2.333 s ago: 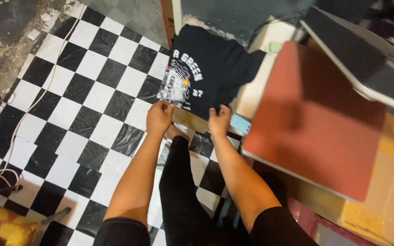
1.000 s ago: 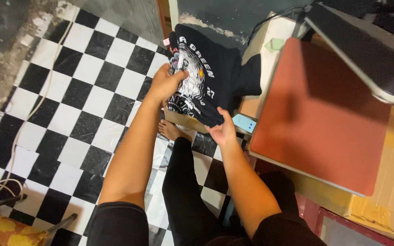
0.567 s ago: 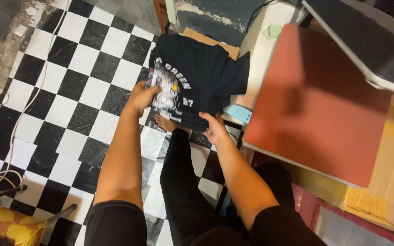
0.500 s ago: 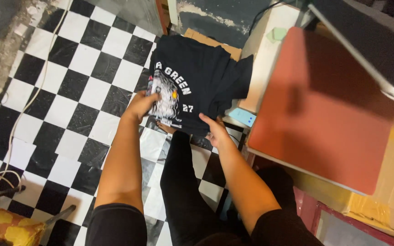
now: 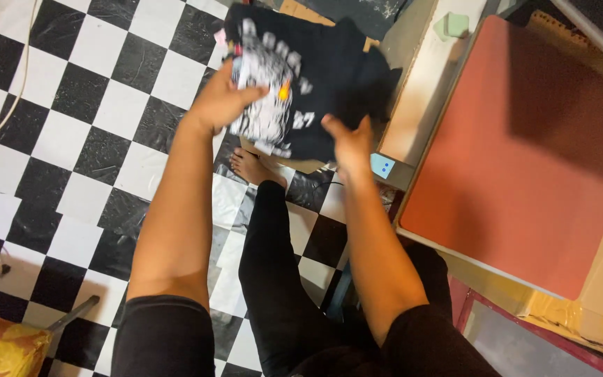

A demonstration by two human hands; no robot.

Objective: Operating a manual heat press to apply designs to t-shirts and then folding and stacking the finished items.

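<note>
Both hands lifted soft black printed shirt (image 5: 329,77); left hand (image 5: 221,101), right hand (image 5: 349,139) fingers clenched on cloth.

1. A small light-blue square sticker (image 5: 382,166) with two dark dots sits on the table corner, just right of the right hand (image 5: 347,143).
2. A flat brown cardboard box (image 5: 294,164) peeks out under the black shirt (image 5: 336,77), just below and between both hands, the left hand (image 5: 221,101) above it.
</note>
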